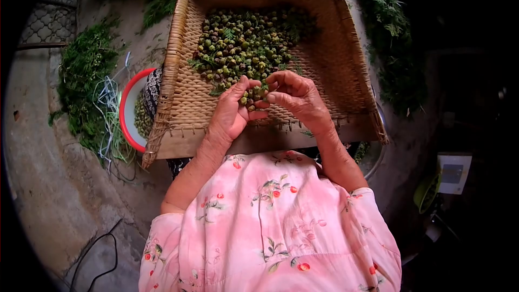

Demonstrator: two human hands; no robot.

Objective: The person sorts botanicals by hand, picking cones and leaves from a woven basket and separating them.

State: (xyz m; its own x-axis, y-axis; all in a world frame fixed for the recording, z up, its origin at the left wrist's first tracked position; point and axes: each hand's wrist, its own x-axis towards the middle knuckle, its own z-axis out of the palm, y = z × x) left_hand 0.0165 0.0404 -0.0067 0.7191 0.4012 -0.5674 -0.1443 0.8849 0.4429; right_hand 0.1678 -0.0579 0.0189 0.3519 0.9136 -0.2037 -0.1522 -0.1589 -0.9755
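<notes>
A woven winnowing basket (pixel 175 65) rests across my lap with its open side toward me. Inside lies a heap of small green and brownish cypress cones (pixel 243 43), mixed with bits of feathery green leaf. Over the basket's near part, my left hand (pixel 232 111) is cupped around several cones (pixel 250 98). My right hand (pixel 303 100) meets it from the right, thumb and forefinger pinched at a small green sprig (pixel 264 85) among those cones. Whether the pinch also takes in a cone is hard to see.
A red-rimmed basin (pixel 123 111) holding more cones stands left of the basket, beside tangled plastic string (pixel 111 100). Piles of green branches lie on the floor at left (pixel 86 70) and right (pixel 386 27). A black cable (pixel 114 249) runs along the floor at lower left.
</notes>
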